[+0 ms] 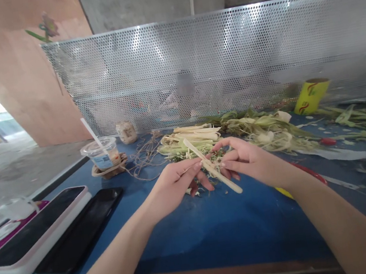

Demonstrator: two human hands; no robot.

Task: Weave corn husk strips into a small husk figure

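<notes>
A pale, narrow plant strip [227, 182] slants between my hands above the blue table, its lower end pointing right and toward me. My left hand [178, 180] pinches the strip near its middle, thumb against fingers. On the other side, my right hand [240, 158] has its thumb and fingers closed on a thin pale piece beside the strip; the exact grip is partly hidden. Behind the hands lie a pile of pale husks [188, 137] and small green trimmings.
A cup with a straw [102, 155], brown twine [146, 155] and phones [80, 230] are at the left. Leafy stalks [253, 127], a yellow roll [311, 96] and red-handled scissors [341, 183] are at the right. A perforated metal screen [146, 69] stands behind.
</notes>
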